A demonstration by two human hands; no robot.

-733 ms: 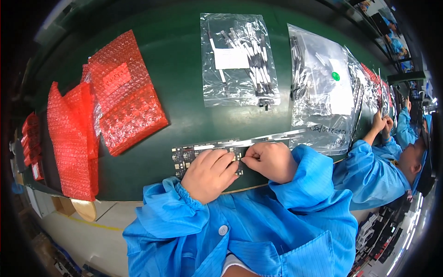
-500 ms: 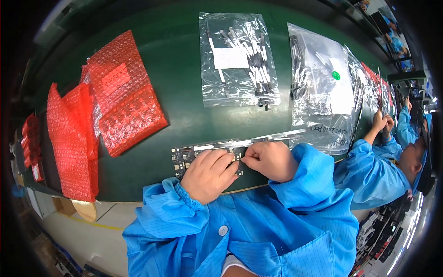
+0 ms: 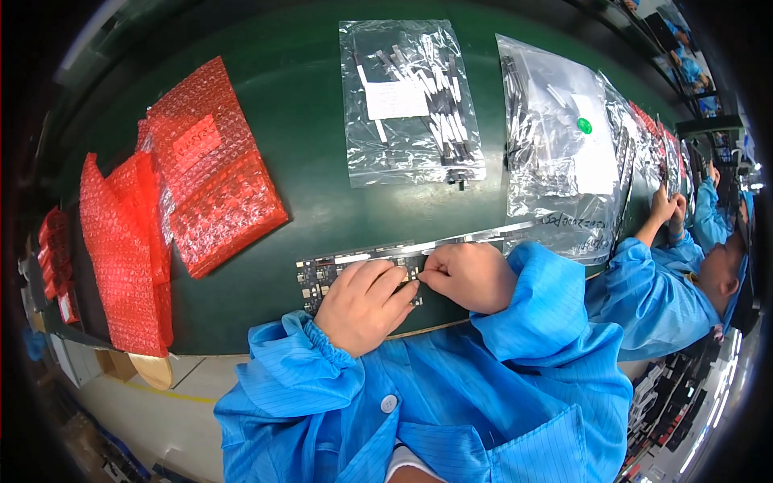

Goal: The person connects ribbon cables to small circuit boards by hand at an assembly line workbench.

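Observation:
A black circuit board panel (image 3: pixel 310 282) with rows of small pale parts lies at the table's near edge. My left hand (image 3: pixel 362 302) rests on it, fingers stretched out side by side and covering its middle. At the board's right end, my right hand (image 3: pixel 469 275) is closed, thumb and forefinger pinched together. What sits in that pinch, if anything, is too small to make out. A long, thin silvery strip (image 3: pixel 439 242) runs along the board's far side and on past my right hand, which hides part of the board's right side.
Beyond the board lies a clear bag (image 3: pixel 394 149) of black-and-white strips. Right of it are more clear bags (image 3: pixel 555 133). Red bubble wrap packs (image 3: pixel 225 217) lie on the left of the green table (image 3: pixel 302 105). A co-worker in blue (image 3: pixel 668 278) sits at right.
Both hands keep nearly the same place and pose on the board. The view has shifted very slightly.

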